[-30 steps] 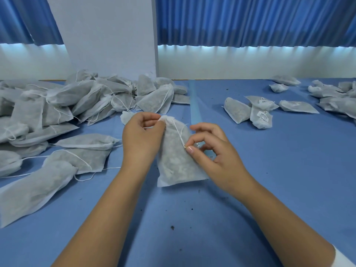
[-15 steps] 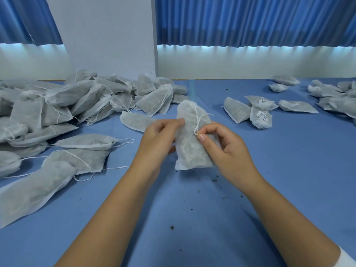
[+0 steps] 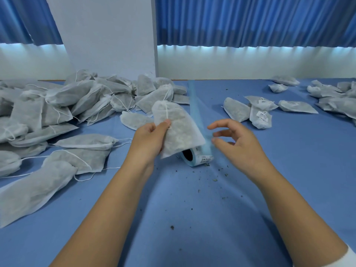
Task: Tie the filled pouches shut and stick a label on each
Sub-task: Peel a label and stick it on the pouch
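My left hand (image 3: pixel 148 140) grips a filled white fabric pouch (image 3: pixel 178 128) by its left edge and holds it tilted above the table, neck end pointing away. Its drawstring runs down the front to my thumb. Under the pouch lies a roll of labels (image 3: pixel 194 157) on its side, with its pale blue backing strip (image 3: pixel 195 105) stretching away across the table. My right hand (image 3: pixel 237 145) hovers just right of the strip, fingers loosely spread and curved, holding nothing.
A big heap of white pouches (image 3: pixel 63 105) with loose strings covers the left of the blue table (image 3: pixel 192 218). Pouches bearing labels (image 3: pixel 260 114) lie at the right, more at the far right edge. Dark crumbs dot the cloth.
My right hand has let go of the pouch's string and moved off to the right. My left hand has tilted the pouch leftward, which uncovered the label roll beneath it.
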The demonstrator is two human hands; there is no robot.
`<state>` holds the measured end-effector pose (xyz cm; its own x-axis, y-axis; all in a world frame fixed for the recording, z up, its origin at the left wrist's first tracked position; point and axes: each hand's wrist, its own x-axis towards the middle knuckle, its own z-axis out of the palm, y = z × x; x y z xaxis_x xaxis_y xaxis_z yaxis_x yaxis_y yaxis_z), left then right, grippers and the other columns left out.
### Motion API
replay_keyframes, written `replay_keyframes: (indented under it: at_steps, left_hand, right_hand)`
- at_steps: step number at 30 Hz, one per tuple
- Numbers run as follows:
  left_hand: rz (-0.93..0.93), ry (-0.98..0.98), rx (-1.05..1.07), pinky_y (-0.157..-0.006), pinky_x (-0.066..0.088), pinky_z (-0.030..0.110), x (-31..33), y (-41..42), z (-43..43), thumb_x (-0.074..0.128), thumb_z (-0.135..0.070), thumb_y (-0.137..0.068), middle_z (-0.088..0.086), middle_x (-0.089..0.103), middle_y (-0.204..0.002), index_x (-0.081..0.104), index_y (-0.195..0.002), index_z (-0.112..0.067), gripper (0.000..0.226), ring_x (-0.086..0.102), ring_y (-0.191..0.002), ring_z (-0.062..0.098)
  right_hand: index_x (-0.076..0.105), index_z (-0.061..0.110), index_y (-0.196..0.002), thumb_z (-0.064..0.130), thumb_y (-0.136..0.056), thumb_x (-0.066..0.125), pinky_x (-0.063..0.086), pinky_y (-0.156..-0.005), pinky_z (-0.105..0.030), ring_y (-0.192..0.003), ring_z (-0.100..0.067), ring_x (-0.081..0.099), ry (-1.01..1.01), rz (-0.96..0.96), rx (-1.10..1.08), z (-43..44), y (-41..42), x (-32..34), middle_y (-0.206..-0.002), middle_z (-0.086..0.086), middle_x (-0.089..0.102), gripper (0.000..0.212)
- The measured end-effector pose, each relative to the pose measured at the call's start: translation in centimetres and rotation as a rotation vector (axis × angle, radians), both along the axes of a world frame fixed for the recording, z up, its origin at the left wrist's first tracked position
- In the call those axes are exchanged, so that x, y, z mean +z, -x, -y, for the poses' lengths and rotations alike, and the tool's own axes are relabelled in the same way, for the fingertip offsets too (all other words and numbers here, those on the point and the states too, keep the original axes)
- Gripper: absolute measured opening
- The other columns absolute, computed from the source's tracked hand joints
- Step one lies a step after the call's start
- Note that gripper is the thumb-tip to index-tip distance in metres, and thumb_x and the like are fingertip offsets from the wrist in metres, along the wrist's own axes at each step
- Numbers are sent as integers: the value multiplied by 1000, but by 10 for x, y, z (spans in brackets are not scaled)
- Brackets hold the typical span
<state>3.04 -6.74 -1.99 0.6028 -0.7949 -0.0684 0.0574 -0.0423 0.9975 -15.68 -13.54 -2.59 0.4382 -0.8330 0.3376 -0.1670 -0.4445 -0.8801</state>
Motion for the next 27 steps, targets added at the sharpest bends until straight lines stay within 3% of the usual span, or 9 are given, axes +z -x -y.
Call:
replay_keyframes:
  at_steps: [4,8,10,12,16,19,22,25,27]
  left_hand:
    - [-17,-91,44,-98,52,44,-9,-9,7,54,-36,-99,13,74,-106,68,-98,-7,32,69,-101,31]
    - [-78,-96,-13,-89,55,36,-16,-7,11,50,-36,-101,-2,74,-95,66,-92,-21,23,70,-92,17]
    - [-106,-70,-39,-84,55,33,-17,-7,13,49,-34,-102,-5,76,-87,67,-93,-22,23,71,-86,13]
    - [-108,-63,-64,-81,56,31,-17,-7,12,50,-33,-103,-9,77,-79,68,-93,-22,23,71,-82,12]
    - [-107,-86,-130,-90,55,35,-14,-4,9,51,-34,-102,-5,78,-86,69,-95,-21,23,73,-93,17]
    - [-47,-87,-98,-93,55,36,-12,-1,10,48,-37,-102,-2,76,-99,67,-95,-24,25,70,-101,19]
    - [53,37,9,-70,50,18,-10,3,10,43,-42,-103,-14,73,-89,65,-93,-25,30,68,-85,0]
    - [103,106,-59,-86,50,22,-8,6,8,38,-45,-104,-4,75,-105,67,-111,-15,42,69,-99,6]
    - [157,53,-100,-84,49,25,-11,8,7,39,-45,-103,-1,73,-106,67,-109,-14,42,68,-99,10]
  right_hand:
    - [59,34,-100,1,-79,64,44,-69,-5,-103,4,51,-60,-220,13,2,-2,-9,-124,1,45,39]
    - [52,41,-113,5,-82,67,46,-70,-5,-112,-1,47,-42,-234,-39,3,-6,-14,-126,6,36,50]
    - [46,43,-127,14,-83,72,48,-74,-12,-111,-1,50,-98,-214,-77,6,-5,-16,-128,7,37,59]
    - [41,39,-137,23,-83,75,52,-89,-27,-106,-3,59,-257,-141,-61,8,-6,-16,-127,8,50,66]
    - [41,34,-138,30,-84,73,48,-102,-43,-101,-15,68,-365,-128,-17,11,-8,-18,-99,5,74,63]
    - [45,33,-134,25,-84,71,50,-100,-44,-97,-21,70,-402,-112,22,9,-11,-17,-95,2,75,56]
    - [45,29,-136,19,-87,69,55,-90,-32,-93,-18,72,-484,-42,82,7,-11,-15,-96,0,76,56]
    - [40,28,-139,25,-90,68,53,-77,-26,-91,-16,70,-520,-20,143,2,-13,-13,-98,-3,76,57]
    - [40,28,-138,30,-89,69,55,-78,-29,-92,-20,71,-512,-36,164,0,-14,-13,-97,-4,76,57]
